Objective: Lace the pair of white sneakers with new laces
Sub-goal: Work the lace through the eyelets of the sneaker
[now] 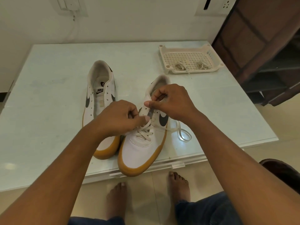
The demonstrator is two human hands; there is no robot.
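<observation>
Just below the middle of the frame, the half-laced sneaker (pixel 139 153) lies on the bench (pixel 48 95) with its tan toe hanging over the near edge. A cream lace (pixel 143 134) crosses its lower eyelets, while the upper eyelets are bare. The loose end (pixel 184 135) of that lace curls in a loop on the bench to the right of the shoe.

The left grip (pixel 118 118) is closed, thumb against fingers, pinching a strand of the lace where it leaves the top crossing. The right grip (pixel 173 101) is curled at the shoe's opening, with its thumb outside and its fingers inside, holding the eyelet flap. I cannot tell whether it also holds a lace tip.

The step in hand looks like threading the next eyelet on this shoe. The next move probably calls for steadying the flap, feeding the tip through the hole and drawing the slack even with the other side.

Left of centre, touching the first shoe at the toe, stands the bare sneaker (pixel 90 109), not yet laced, so about 1 of 2 shoes is under way. At upper right a cream basket (pixel 164 52) holds 2 bundles of laces (pixel 180 66).
</observation>
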